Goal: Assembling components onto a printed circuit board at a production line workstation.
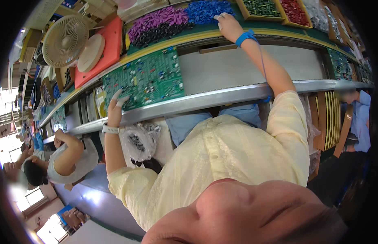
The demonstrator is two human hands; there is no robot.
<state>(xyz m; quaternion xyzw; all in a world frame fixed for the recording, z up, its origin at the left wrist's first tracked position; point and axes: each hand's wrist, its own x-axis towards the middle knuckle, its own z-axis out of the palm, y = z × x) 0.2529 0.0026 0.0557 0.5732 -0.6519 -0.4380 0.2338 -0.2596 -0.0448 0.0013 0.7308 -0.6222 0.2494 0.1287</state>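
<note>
Fingers of the left hand, white-tipped and parted, are resting at the near-left corner of a green circuit board densely dotted with components, which is lying along the silver rail; any hold is unclear. Farther off, the right hand, half-curled, is touching blue parts; whether it is pinching one cannot be told.

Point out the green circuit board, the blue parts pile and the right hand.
Green circuit board (150,76), head view: its upper face.
Blue parts pile (204,12), head view: top of the heap.
Right hand (229,27), head view: its back.
</note>
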